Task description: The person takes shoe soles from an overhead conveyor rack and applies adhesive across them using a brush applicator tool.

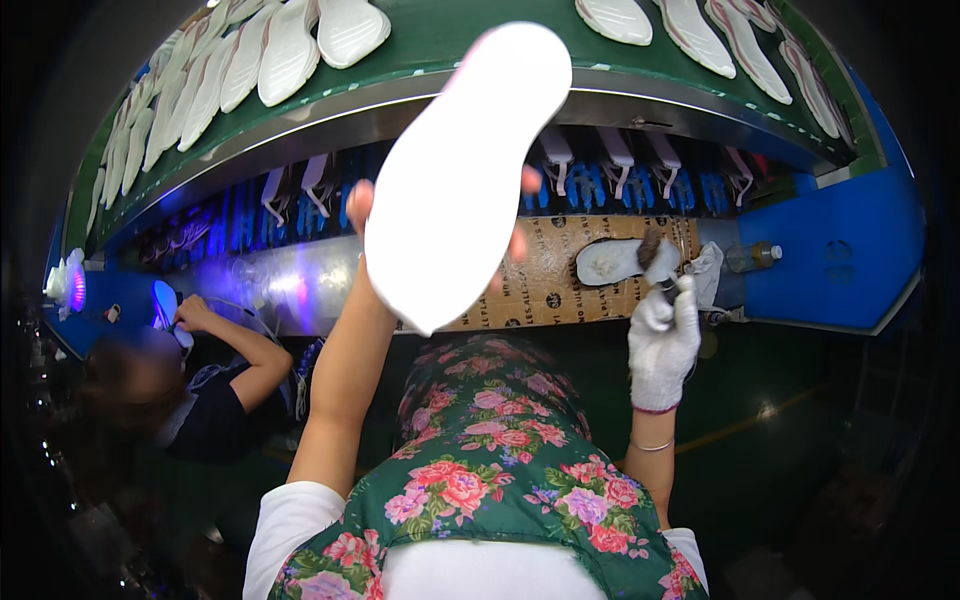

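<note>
A white shoe sole, held up close to me, fills the middle of the view with its flat face bright. My left hand is wrapped round it from beneath; only fingertips show along both edges, and the palm is hidden. My right hand, in a white knit glove, is closed on a brush with dark bristles. The brush is at the right end of a sole-shaped dish with whitish residue inside; whether the bristles touch it I cannot tell.
Printed brown sheeting covers the bench. A clear bottle and a white cloth are at its right end. White soles line the green upper belt. Strapped footwear hangs below. Another person works at left under purple light.
</note>
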A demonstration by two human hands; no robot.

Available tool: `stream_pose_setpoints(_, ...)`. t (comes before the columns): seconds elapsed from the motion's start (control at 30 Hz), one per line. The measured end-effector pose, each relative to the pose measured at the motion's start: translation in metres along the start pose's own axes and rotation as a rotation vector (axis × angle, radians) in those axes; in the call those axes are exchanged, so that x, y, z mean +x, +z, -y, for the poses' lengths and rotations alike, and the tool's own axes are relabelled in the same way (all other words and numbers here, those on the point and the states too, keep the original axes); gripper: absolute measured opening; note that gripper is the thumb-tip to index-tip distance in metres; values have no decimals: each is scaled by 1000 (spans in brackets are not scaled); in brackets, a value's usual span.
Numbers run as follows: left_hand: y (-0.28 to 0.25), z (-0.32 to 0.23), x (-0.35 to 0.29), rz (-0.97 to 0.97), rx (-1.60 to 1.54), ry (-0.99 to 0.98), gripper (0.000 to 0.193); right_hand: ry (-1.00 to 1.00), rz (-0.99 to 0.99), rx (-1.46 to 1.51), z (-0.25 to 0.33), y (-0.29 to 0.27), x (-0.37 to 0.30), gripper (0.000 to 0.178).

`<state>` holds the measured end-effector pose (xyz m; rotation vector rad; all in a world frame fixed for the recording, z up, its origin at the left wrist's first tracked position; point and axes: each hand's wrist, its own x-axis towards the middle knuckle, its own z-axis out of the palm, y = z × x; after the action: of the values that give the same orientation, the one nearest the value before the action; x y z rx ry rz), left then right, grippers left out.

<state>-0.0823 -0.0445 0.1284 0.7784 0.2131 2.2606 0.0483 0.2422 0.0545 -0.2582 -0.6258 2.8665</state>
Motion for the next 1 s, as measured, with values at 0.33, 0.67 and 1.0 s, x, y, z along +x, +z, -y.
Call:
stream_pose_setpoints(0.33, -98, -46, 141, -464, -192, 422, 62, 64, -294, -242, -50, -39, -21, 24)
stream_pose_setpoints(0.67, -39, -35, 95, -537, 436, 63, 69, 124, -247, -265, -68, -24, -9, 26)
stream_pose_setpoints(1.0, -38, -162, 3, -1010, 1629, 247, 15, 82, 143, -587, -81, 60, 4, 24)
